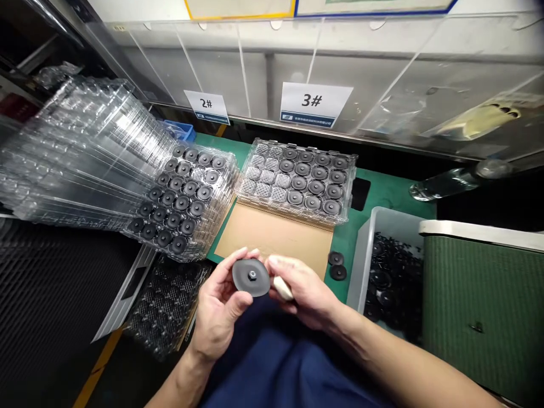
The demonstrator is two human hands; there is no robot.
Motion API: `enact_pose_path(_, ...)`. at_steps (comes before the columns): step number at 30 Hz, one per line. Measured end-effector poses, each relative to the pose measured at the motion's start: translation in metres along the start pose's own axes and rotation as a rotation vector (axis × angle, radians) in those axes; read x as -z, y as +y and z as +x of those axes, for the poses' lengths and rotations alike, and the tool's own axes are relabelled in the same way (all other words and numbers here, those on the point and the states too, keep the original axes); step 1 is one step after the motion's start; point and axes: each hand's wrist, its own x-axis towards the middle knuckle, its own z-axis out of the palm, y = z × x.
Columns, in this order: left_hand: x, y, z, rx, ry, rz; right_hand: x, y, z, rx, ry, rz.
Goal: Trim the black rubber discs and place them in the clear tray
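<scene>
A dark grey round disc [242, 279] with a small raised hub at its centre faces me. My left hand [219, 303] grips it at the left edge, thumb below and fingers above and behind. Close by on the right, my right hand [304, 289] has its fingers curled in, with the fingertips near the disc's right edge. A pale cream, blunt-ended piece [283, 288] shows among those fingers; whether it is held or worn on a finger I cannot tell. Below the hands lies a brown cardboard sheet [272, 232] on the green table [369, 190].
Behind the cardboard stands a clear tray [266, 193] partly filled with discs. Stacked filled trays [212, 226] and nested clear trays [85, 164] are at left. Two loose discs [338, 272] lie near a grey bin [361, 272] of black parts, beside a green box [480, 306].
</scene>
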Motion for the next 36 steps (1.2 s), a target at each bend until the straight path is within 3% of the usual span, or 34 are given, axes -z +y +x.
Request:
enact_pose_path(3,-0.005,0.006,0.004,-0.012,0.104,-0.120,0.009,-0.006,0.007,0.020,0.176,0.080)
enact_pose_path(6,-0.009,0.013,0.007,-0.024,0.131,-0.163,0.018,-0.013,0.006,0.110,0.202,-0.010)
enact_pose_path(10,-0.011,0.017,0.009,-0.038,0.135,-0.142,0.014,-0.029,-0.010,0.412,0.165,-0.325)
enact_pose_path(14,-0.013,0.016,0.009,-0.045,0.116,-0.095,0.002,-0.045,-0.023,0.777,0.013,-0.736)
enact_pose_path(16,-0.014,0.015,0.008,-0.040,0.106,-0.084,-0.001,-0.050,-0.024,0.912,0.027,-0.908)
enact_pose_path(21,-0.018,0.015,0.010,-0.016,0.128,-0.128,0.000,-0.055,-0.024,0.834,-0.043,-0.976)
enact_pose_path(24,-0.018,0.015,0.011,0.002,0.140,-0.128,0.001,-0.057,-0.024,0.876,0.005,-1.027)
enact_pose_path(27,-0.020,0.014,0.011,0.025,0.140,-0.126,0.002,-0.058,-0.022,0.836,-0.077,-1.013)
enact_pose_path(30,-0.021,0.013,0.012,0.051,0.136,-0.136,0.003,-0.059,-0.019,0.921,0.017,-1.064)
enact_pose_path(34,-0.023,0.013,0.014,0.070,0.145,-0.161,0.004,-0.060,-0.017,0.834,-0.068,-1.033)
enact_pose_path(36,-0.024,0.013,0.015,0.072,0.141,-0.167,0.004,-0.060,-0.018,0.873,0.006,-1.086)
